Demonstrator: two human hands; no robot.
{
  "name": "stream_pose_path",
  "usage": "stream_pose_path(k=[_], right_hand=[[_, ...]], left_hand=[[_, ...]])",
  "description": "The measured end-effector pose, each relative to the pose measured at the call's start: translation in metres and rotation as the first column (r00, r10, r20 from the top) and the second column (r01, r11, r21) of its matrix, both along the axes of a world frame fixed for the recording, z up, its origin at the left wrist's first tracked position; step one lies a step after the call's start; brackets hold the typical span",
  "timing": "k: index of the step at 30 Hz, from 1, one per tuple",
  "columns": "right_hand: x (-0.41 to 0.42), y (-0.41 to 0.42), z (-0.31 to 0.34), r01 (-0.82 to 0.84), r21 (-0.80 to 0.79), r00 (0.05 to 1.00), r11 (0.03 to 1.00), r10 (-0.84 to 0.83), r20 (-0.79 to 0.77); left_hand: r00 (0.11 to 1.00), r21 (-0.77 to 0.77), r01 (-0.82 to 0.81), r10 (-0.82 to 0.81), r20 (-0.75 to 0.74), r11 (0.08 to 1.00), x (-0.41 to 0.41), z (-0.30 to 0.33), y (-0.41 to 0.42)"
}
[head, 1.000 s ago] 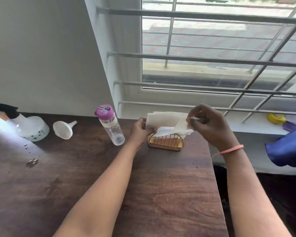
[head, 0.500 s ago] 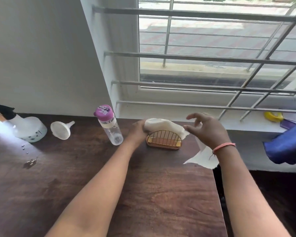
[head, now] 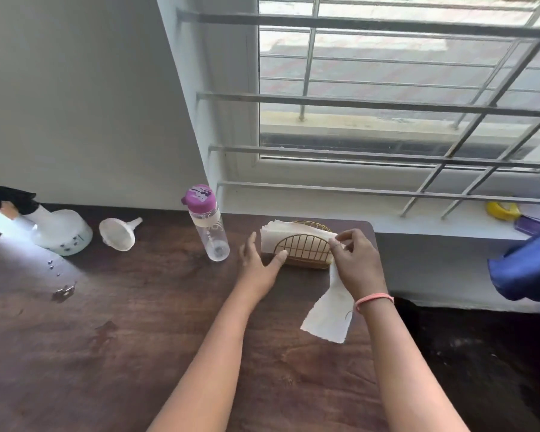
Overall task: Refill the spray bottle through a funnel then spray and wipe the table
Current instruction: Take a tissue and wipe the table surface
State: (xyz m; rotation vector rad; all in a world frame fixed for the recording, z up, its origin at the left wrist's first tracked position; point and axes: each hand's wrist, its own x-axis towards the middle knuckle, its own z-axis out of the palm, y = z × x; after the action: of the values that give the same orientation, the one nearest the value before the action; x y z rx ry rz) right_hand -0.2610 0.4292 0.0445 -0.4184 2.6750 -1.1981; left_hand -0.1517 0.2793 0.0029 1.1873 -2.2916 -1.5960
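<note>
**Tissue in hand beside the napkin holder**

Dark wood is filling most of the view: a brown table is running along a grey wall, with a barred window sitting behind its far right corner. Taking the gold wire napkin holder near that corner as the landmark, everything else is lying to its left or right.

Right hand: it is hovering at the holder's right end, its fingertips pinching 1 white tissue, which is hanging down in front of the wrist. A pink thread band is circling that wrist.

Left hand: it is lying flat on the table at the holder's left end, fingers straight and grasping nothing, the thumb touching the wire front. A stack of tissues is standing inside the holder.

Just left of the holder, a clear water bottle with a purple cap is standing upright. Farther left, a white funnel is lying on its side. Farthest left, the white spray bottle with a black trigger head is sitting at the table's edge, with water drops glinting on the wood in front of it.

To the holder's right, off the table, a yellow object is resting on the white sill and a blue object is showing at the frame edge.
</note>
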Motion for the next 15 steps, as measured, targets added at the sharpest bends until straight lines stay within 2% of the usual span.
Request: stream_pose_path(k=[2, 5, 7, 8, 11, 13, 15], right_hand=[[0.020, -0.001, 0.002, -0.052, -0.037, 0.997, 0.998, 0.054, 0.056], [0.050, -0.006, 0.003, -0.111, -0.135, 0.982, 0.985, 0.129, 0.140], [0.061, -0.005, 0.002, -0.098, -0.178, 0.970, 0.979, 0.134, 0.201], [0.066, -0.005, 0.001, -0.092, -0.200, 0.961, 0.975, 0.139, 0.238], [0.081, -0.007, -0.006, -0.110, -0.258, 0.922, 0.960, 0.196, 0.335], [0.093, -0.010, -0.014, -0.140, -0.215, 0.943, 0.966, 0.197, 0.270], [0.108, -0.013, -0.018, -0.135, -0.128, 0.991, 0.983, 0.136, 0.000]], left_hand=[[0.989, 0.129, -0.036, 0.054, -0.138, 0.991, 0.021, 0.011, 0.023], [0.958, 0.348, 0.168, -0.069, -0.279, 0.922, 0.058, 0.026, 0.051], [0.952, 0.369, 0.265, -0.181, -0.246, 0.891, 0.076, 0.024, 0.060], [0.959, 0.356, 0.256, -0.190, -0.211, 0.899, 0.084, 0.019, 0.061], [0.982, 0.360, 0.137, -0.080, -0.169, 0.923, 0.101, 0.006, 0.056], [0.986, 0.400, 0.052, 0.016, -0.165, 0.915, 0.110, 0.000, 0.050], [0.987, 0.445, -0.027, 0.093, -0.127, 0.895, 0.118, -0.008, 0.043]])
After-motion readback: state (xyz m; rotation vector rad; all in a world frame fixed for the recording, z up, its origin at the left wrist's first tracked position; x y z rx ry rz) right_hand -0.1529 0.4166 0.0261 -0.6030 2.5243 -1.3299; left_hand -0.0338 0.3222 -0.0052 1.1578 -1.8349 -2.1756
